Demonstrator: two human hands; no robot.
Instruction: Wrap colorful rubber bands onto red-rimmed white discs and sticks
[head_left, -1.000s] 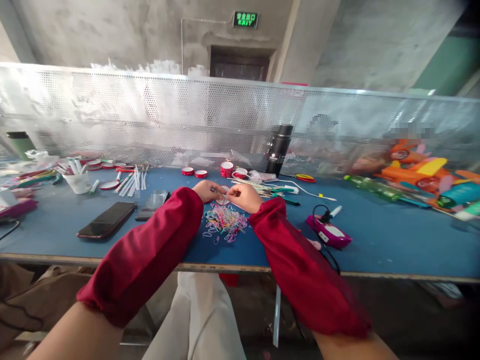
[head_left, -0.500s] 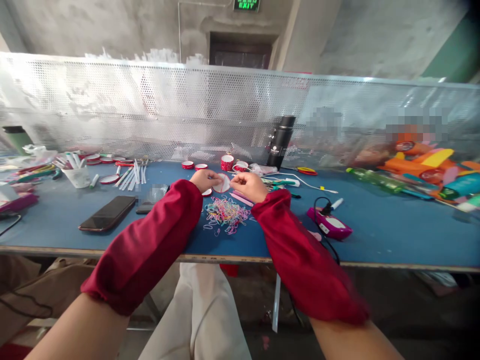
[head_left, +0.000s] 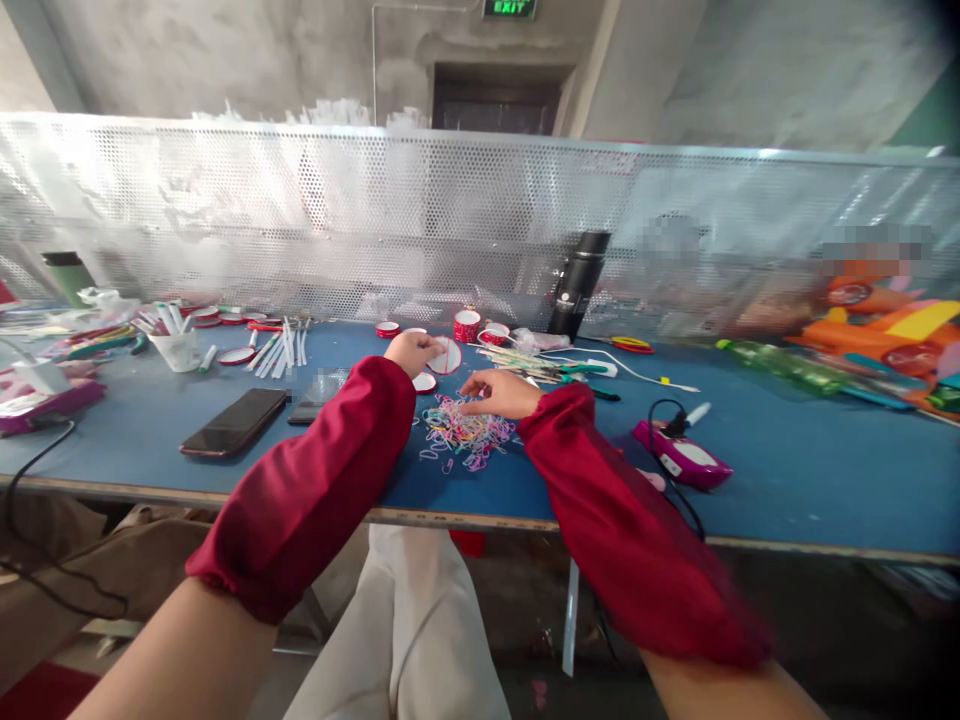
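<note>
Holding: the left hand (head_left: 411, 351) pinches a round white disc (head_left: 448, 356) with a red rim, held tilted above the desk (head_left: 787, 470).
Left fingers: pressed together on the disc's left edge.
Right hand (head_left: 501, 392): palm down over the far edge of the band pile (head_left: 466, 438).
Right fingers: loosely curled, tips at or just above the bands; whether they pinch one cannot be told.
Bands: a loose heap of thin coloured rubber loops, pink, yellow, blue and green, on the blue desk between the 2 forearms, a few strays toward the near edge.
Second disc (head_left: 424, 382): flat on the desk just below the held one, beside the left wrist.
Sleeves: both forearms in red covers (head_left: 315, 480).
Cup (head_left: 180, 352): white, on the left of the desk, with white and green sticks standing in it; more sticks (head_left: 281, 350) lie loose just to its right.
Red tub (head_left: 466, 325): small and round, behind the hands; its contents cannot be seen.
Lids (head_left: 388, 328): several red-rimmed ones lie flat along the far side.
Flask (head_left: 576, 285): black, upright against the mesh screen (head_left: 300, 220), lid on.
Phone (head_left: 234, 421): dark, face up, left of the left arm.
Purple device (head_left: 682, 456): right of the right arm, with a black cord.
Right end: a green bottle (head_left: 780, 366) on its side and a pile of orange and yellow toys (head_left: 885, 335).
</note>
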